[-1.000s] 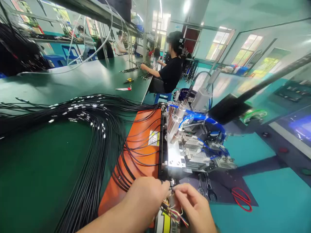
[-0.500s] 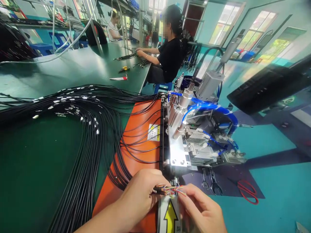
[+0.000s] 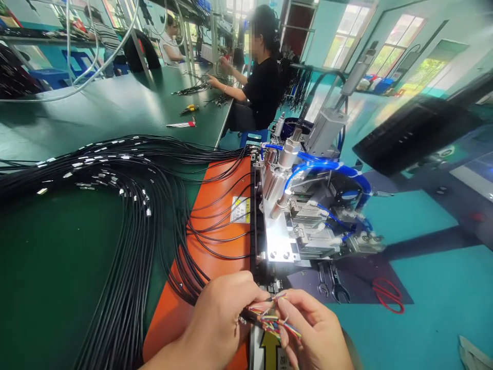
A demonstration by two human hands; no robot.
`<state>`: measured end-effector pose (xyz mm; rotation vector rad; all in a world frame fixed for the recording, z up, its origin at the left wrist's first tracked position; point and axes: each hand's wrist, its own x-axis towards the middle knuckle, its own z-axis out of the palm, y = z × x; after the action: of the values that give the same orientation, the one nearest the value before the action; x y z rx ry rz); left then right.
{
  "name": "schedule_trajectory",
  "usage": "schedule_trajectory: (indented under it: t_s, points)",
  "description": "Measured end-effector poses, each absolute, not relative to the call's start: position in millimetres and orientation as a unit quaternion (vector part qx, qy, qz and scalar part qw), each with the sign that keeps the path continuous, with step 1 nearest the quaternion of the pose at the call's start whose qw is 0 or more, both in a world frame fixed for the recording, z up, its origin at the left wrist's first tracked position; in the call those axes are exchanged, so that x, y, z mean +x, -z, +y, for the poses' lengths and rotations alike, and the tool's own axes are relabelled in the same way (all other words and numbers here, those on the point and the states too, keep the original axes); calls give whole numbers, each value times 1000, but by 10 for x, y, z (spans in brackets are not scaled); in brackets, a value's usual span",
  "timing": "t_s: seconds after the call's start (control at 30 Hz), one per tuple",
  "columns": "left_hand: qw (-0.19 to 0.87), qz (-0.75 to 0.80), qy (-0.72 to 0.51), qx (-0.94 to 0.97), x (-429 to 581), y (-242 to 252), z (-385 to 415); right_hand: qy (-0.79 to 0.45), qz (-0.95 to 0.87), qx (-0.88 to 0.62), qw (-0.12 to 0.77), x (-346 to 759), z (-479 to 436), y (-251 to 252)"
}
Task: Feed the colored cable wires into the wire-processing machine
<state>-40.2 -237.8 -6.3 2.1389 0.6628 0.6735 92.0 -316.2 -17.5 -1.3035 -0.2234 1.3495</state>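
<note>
My left hand is closed around a bundle of black cables, whose stripped ends fan out in thin coloured wires. Thumb and forefinger of my right hand pinch at the tip of one cable's wires, close to my left fingertips. Below the wire ends lies a pale strip with a yellow arrow. The black cables run from my left hand back over the orange plate. Just beyond my hands stands a metal machine with cylinders and blue air tubes.
A long bunch of black cables with white tips curves over the green table. Wrenches and red-handled scissors lie to the right. A black monitor-like object juts in. A co-worker handles cables at the far table edge.
Both hands stay together at the bundle; the coloured wires are now more spread and lower, with one cable's tip raised between my fingers. The view has shifted slightly. The co-worker's hand has risen.
</note>
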Motion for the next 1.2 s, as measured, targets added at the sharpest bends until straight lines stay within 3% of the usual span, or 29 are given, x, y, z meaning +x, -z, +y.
schedule_trajectory:
  t_s: [0.33, 0.53, 0.6, 0.77, 0.9, 1.03, 1.2]
  points:
    - [363, 265, -261, 854, -420, 106, -2412, -584, -105, -549, 589, 905, -3161, 218]
    - [351, 245, -270, 862, -432, 133, -2429, -631, -129, -546, 536, 979, -3197, 210]
    - [396, 266, -263, 839, -426, 132, -2423, -560, -213, -600, 530, 945, -3218, 208]
    - [471, 302, -247, 791, -374, 101, -2359, -143, -489, -668, 543, 751, -3233, 370]
    - [503, 324, -221, 770, -339, 56, -2315, -29, -568, -638, 520, 736, -3227, 506]
    - [524, 346, -208, 750, -332, 28, -2306, -127, -592, -618, 501, 875, -3244, 424]
    - [531, 332, -211, 750, -331, 12, -2311, -313, -445, -677, 496, 949, -3212, 212]
